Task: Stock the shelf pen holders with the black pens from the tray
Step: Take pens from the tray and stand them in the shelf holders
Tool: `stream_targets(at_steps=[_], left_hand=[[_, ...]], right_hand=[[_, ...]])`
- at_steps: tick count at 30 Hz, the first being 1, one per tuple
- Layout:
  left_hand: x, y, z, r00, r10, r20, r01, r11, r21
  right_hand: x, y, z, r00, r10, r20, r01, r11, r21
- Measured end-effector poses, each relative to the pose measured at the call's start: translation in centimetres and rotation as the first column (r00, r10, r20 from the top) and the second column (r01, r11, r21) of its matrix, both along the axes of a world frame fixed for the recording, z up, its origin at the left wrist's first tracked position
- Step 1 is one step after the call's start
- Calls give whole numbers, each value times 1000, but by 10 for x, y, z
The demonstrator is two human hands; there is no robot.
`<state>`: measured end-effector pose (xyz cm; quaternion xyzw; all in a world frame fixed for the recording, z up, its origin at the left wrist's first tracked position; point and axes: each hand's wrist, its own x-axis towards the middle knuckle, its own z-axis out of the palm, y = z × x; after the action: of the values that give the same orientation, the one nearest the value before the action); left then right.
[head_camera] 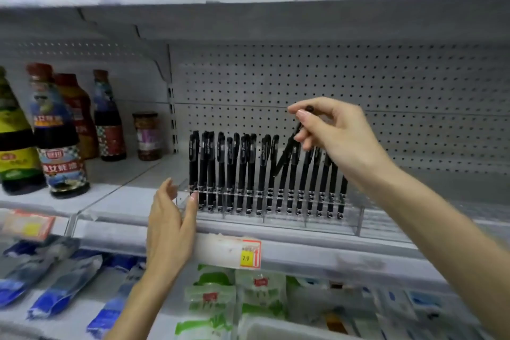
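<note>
Sauce bottles (59,130) and a jar (147,135) stand upper left of the yellow price label (249,255). Blue packets (55,284) lie lower left of it, green-and-white packets (237,298) directly below.

I face grey metal shelving (132,179) with a perforated back panel (386,77). Sauce bottles (59,132) stand at my left; a price tag (249,254) reads 7.9; bagged goods (212,301) lie below.

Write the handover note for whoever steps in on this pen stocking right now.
Right hand: pinches one black pen, tilted, above the row of pens.
Left hand: open, fingers against the left end of the clear holder.
Done: the row stands upright in the holder.
Left: seat the held pen in the holder; the tray is out of view, so remaining stock is unknown.
</note>
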<state>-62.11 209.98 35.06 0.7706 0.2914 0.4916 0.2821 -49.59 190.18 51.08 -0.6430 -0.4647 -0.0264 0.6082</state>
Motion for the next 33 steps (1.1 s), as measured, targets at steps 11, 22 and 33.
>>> stream_targets(at_steps=[11,22,33], left_hand=[[4,2,-4,999,43,-28,-43,999,4],[4,0,-2,999,34,-18,-35,999,-9],[2,1,-5,994,64,-85,-62,998,20]], right_hand=[[20,20,-3,998,-22,53,21,1000,8],[35,31,11,988,-31,152,37,999,-34],[37,33,11,993,11,120,-7,1000,-27]])
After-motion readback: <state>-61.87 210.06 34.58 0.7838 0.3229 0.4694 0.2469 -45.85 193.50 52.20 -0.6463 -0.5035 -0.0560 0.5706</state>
